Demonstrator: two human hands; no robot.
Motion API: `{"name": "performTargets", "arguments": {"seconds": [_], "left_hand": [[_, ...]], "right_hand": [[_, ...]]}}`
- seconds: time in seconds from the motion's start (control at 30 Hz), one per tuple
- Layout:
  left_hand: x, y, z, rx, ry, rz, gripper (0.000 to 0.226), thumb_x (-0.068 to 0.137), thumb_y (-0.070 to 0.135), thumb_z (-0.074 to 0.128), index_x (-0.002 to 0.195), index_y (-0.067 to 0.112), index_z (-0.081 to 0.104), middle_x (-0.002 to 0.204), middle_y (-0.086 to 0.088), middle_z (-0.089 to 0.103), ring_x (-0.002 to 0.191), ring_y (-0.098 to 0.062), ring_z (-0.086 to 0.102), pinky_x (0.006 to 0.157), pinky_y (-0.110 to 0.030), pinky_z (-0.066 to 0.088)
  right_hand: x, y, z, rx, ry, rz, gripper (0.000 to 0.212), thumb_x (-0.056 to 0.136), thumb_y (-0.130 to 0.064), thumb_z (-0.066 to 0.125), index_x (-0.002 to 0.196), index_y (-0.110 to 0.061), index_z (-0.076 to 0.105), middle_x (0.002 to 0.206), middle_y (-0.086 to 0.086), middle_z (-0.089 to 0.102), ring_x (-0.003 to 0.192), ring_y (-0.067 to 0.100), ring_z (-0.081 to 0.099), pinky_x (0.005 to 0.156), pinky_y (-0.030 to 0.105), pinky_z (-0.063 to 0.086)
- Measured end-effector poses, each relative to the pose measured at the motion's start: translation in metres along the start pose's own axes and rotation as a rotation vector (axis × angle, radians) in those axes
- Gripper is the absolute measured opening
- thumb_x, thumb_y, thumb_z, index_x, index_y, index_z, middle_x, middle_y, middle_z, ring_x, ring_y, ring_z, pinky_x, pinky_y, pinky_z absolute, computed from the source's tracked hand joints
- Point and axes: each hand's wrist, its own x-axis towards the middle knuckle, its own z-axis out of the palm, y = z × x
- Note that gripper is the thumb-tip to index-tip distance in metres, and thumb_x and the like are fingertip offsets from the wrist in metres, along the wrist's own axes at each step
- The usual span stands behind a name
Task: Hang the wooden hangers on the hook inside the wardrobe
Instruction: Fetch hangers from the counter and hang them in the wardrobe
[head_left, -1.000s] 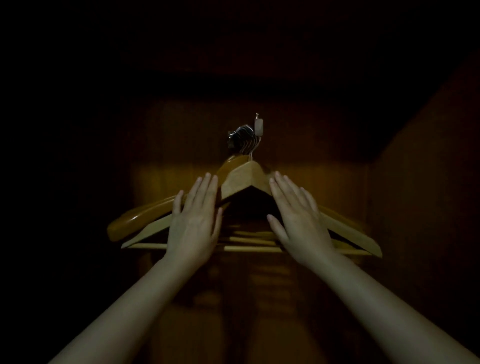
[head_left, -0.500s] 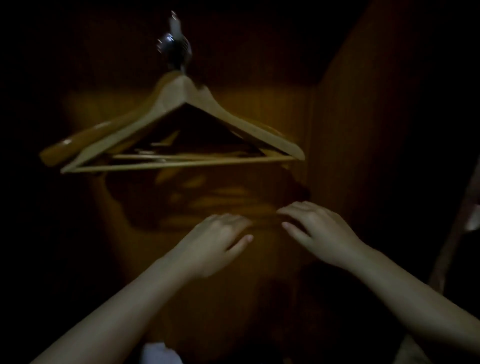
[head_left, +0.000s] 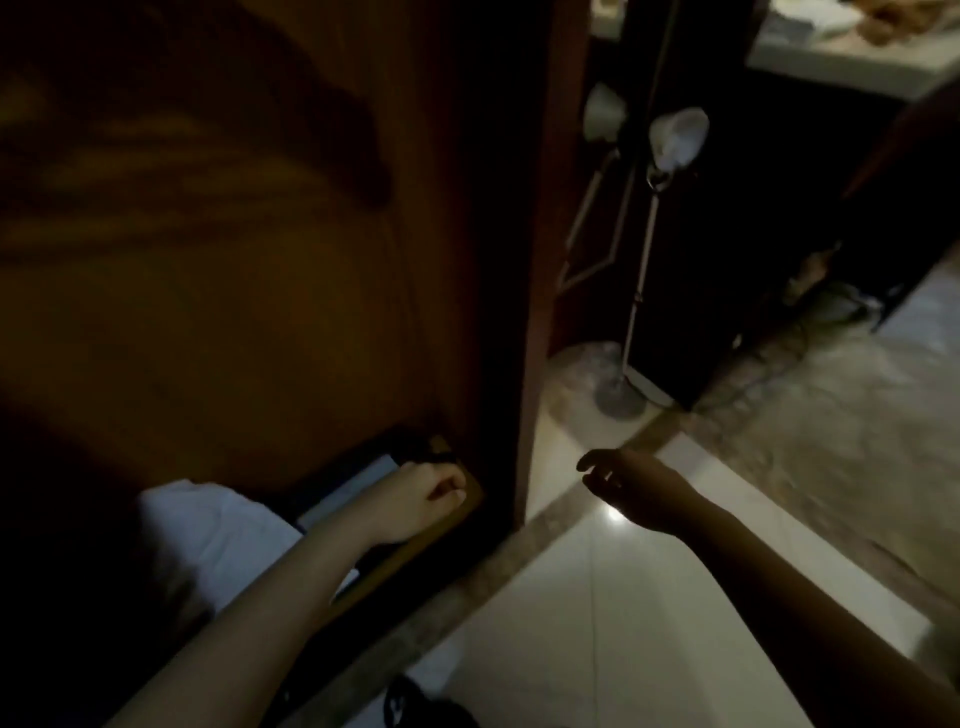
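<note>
The wooden hangers and the hook are out of view; only their shadow (head_left: 291, 130) falls on the wardrobe's back panel (head_left: 234, 322). My left hand (head_left: 415, 501) hangs low inside the wardrobe near its bottom right corner, fingers curled in with nothing visible in them. My right hand (head_left: 636, 488) is outside the wardrobe, over the pale floor, with fingers loosely apart and empty. The wardrobe's right side panel (head_left: 535, 270) stands between the two hands.
A white cloth (head_left: 208, 535) and flat folded items (head_left: 358, 480) lie on the wardrobe bottom. A floor lamp (head_left: 675, 137) stands on its round base (head_left: 618, 400) right of the wardrobe, beside a dark cabinet (head_left: 753, 234). Glossy tiled floor (head_left: 649, 623) lies below.
My view has swung down and to the right, so the hangers left the frame. Both hands dropped away from the hangers; the right hand moved out past the wardrobe's side panel.
</note>
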Motion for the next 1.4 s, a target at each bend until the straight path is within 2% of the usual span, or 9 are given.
{"name": "performTargets", "arguments": {"seconds": [0.1,0.33,0.57,0.77,0.87,1.0,1.23,1.3,1.4], "left_hand": [[0.009,0.008,0.068,-0.059,-0.126,-0.040,0.029,0.096,0.032,0.044,0.117,0.016,0.056,0.082,0.006,0.059,0.071,-0.003,0.052,0.062,-0.017,0.042],[0.013,0.005,0.194,-0.114,-0.326,-0.228,0.015,0.095,0.023,0.047,0.091,0.014,0.058,0.100,-0.004,0.061,0.091,-0.017,0.055,0.080,-0.030,0.048],[0.023,0.007,0.247,-0.182,-0.478,-0.379,0.022,0.097,0.026,0.041,0.097,0.012,0.057,0.089,-0.003,0.057,0.079,-0.012,0.054,0.068,-0.024,0.042],[0.089,0.021,0.247,-0.164,-0.550,-0.360,0.023,0.097,0.022,0.042,0.090,0.011,0.060,0.088,-0.005,0.058,0.088,-0.021,0.056,0.075,-0.028,0.042],[0.136,0.030,0.237,-0.142,-0.584,-0.338,0.022,0.097,0.021,0.043,0.081,0.014,0.058,0.086,-0.008,0.059,0.082,-0.019,0.056,0.071,-0.027,0.041],[0.197,0.048,0.221,-0.075,-0.624,-0.303,0.021,0.097,0.018,0.042,0.082,0.013,0.056,0.085,-0.009,0.056,0.074,-0.013,0.052,0.064,-0.023,0.039],[0.288,0.086,0.208,0.093,-0.746,-0.209,0.022,0.097,0.027,0.042,0.099,0.015,0.060,0.111,-0.016,0.059,0.098,-0.024,0.056,0.079,-0.027,0.040],[0.308,0.101,0.206,0.153,-0.774,-0.176,0.028,0.097,0.029,0.042,0.110,0.011,0.059,0.113,-0.015,0.058,0.100,-0.024,0.056,0.078,-0.026,0.041],[0.338,0.123,0.209,0.165,-0.780,-0.147,0.017,0.096,0.023,0.042,0.088,0.013,0.054,0.101,-0.014,0.059,0.087,-0.021,0.055,0.075,-0.028,0.044]], "right_hand": [[-0.042,0.063,0.043,0.099,-0.058,0.184,0.027,0.093,-0.033,0.049,0.116,-0.023,0.060,0.110,-0.001,0.066,0.093,0.014,0.060,0.081,0.025,0.047],[-0.148,0.166,0.133,0.391,-0.139,0.559,0.028,0.094,-0.023,0.048,0.117,-0.012,0.060,0.106,0.011,0.066,0.088,0.021,0.063,0.079,0.027,0.045],[-0.223,0.209,0.199,0.687,-0.150,0.988,0.029,0.095,-0.009,0.045,0.118,0.003,0.058,0.096,0.020,0.064,0.062,0.013,0.056,0.042,0.009,0.042],[-0.233,0.216,0.213,0.751,-0.154,1.163,0.030,0.095,-0.006,0.046,0.122,0.004,0.056,0.131,0.025,0.052,0.121,0.035,0.048,0.095,0.030,0.036],[-0.216,0.225,0.200,0.786,-0.163,1.214,0.030,0.096,-0.006,0.043,0.120,0.003,0.058,0.128,0.024,0.055,0.115,0.032,0.052,0.080,0.021,0.042],[-0.170,0.245,0.165,0.873,-0.098,1.212,0.030,0.096,-0.007,0.042,0.120,0.005,0.055,0.103,0.022,0.062,0.069,0.015,0.054,0.043,0.004,0.039],[-0.065,0.304,0.058,0.912,0.223,1.046,0.029,0.094,-0.012,0.045,0.116,0.002,0.059,0.095,0.016,0.063,0.081,0.024,0.060,0.079,0.035,0.052],[-0.046,0.318,0.029,0.904,0.276,1.005,0.029,0.095,-0.013,0.044,0.117,-0.001,0.058,0.102,0.017,0.064,0.083,0.022,0.060,0.074,0.027,0.051],[-0.033,0.343,0.002,0.910,0.338,0.986,0.029,0.094,-0.013,0.044,0.118,-0.004,0.058,0.102,0.013,0.064,0.084,0.020,0.060,0.063,0.015,0.044]]}}
